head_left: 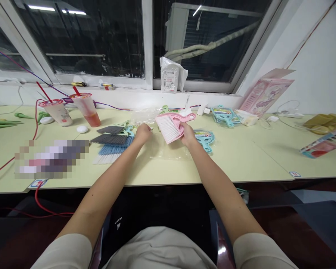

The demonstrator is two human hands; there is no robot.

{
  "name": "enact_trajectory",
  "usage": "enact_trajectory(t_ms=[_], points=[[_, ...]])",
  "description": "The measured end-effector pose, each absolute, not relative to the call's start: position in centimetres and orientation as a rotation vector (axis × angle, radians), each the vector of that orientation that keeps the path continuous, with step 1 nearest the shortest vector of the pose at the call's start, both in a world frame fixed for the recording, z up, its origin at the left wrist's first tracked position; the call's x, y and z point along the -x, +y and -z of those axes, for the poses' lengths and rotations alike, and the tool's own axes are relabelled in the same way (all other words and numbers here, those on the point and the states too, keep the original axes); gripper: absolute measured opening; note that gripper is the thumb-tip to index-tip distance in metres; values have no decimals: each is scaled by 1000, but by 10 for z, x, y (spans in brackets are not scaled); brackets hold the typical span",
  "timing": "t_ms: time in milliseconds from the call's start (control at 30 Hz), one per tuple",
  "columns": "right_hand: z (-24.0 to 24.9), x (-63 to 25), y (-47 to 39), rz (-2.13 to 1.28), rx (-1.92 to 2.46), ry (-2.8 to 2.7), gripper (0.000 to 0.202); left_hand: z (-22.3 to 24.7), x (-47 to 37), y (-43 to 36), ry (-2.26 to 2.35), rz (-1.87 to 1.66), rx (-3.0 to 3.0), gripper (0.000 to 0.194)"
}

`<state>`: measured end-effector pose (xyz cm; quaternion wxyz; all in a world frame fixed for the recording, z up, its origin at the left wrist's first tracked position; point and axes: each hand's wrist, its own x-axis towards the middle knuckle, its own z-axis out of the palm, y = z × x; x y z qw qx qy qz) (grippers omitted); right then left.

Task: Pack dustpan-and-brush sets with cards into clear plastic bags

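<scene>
My right hand (187, 134) is closed on a pink dustpan and brush set (169, 126) with white bristles, held over the table. Left of it, my left hand (144, 133) has its fingers curled at the right end of a pile of small brushes (112, 140) with grey, blue and white bristles; a small pale tip shows at its fingers, too small to name. Clear plastic wrap (168, 149) lies under and between the hands. A green handle (165, 109) and white pieces show behind the pink set. A wrapped turquoise set (205, 140) lies beside my right hand.
Two drink cups (86, 110) with red straws stand at the back left. Another turquoise set (225, 115) and a pink box (266, 95) are at the back right. A white packet (172, 76) stands on the sill. Red cable (37, 127) runs down the left side.
</scene>
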<state>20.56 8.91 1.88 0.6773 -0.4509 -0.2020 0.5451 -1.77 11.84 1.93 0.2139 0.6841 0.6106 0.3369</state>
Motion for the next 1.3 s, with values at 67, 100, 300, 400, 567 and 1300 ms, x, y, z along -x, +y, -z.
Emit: enact_trajectory(t_ms=[67, 100, 300, 400, 567, 1300], points=[[-18, -206, 90, -1214, 1007, -425, 10, -29, 13, 112, 1677, -982, -1822, 35], [-18, -206, 91, -1209, 1000, -407, 10, -34, 10, 108, 1640, -1039, -1772, 40], [-15, -206, 93, -1211, 934, -320, 12, -50, -16, 84, 1056, -1427, -1463, 30], [-13, -201, 92, -1239, 913, -346, 15, -48, -27, 74, 923, -1328, -1391, 30], [-8, -192, 92, -1284, 860, -391, 17, -43, -32, 67, 906, -1169, -1287, 30], [-14, -189, 86, -1347, 858, -400, 17, -35, -21, 75, 1308, -1012, -2129, 26]])
